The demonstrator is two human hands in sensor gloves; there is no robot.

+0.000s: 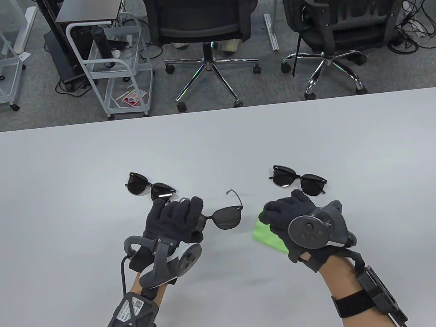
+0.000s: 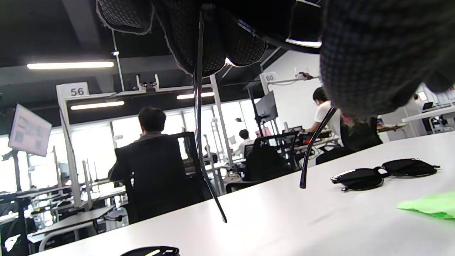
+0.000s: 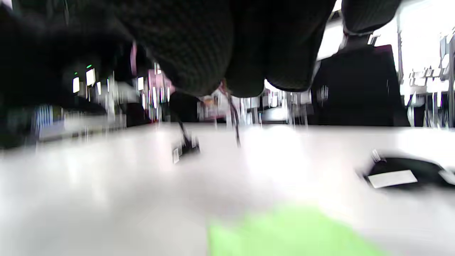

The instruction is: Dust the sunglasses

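Left hand (image 1: 175, 220) up off the surface (image 1: 48, 181), fingers curled round a pair of sunglasses (image 1: 227, 215) at one lens end. The other lens pokes out to the right, arms unfolded; in the left wrist view both arms hang down below the glove, tips clear of the surface.

Right hand (image 1: 291, 212) sits over a green cloth (image 1: 266, 236), which peeks out on its left side. Fingers bent down over the cloth, but whether they pinch it or just rest on it can't be told; right wrist view too blurred to help.

Two more pairs lie flat on the surface: second sunglasses (image 1: 150, 186) just beyond the left hand, third sunglasses (image 1: 299, 180) just beyond the right hand, both w/ dark lenses up. The held pair is between the two hands, near the cloth but apart from it.

Behind the surface: two office chairs (image 1: 203, 21), a white cart (image 1: 114, 65).
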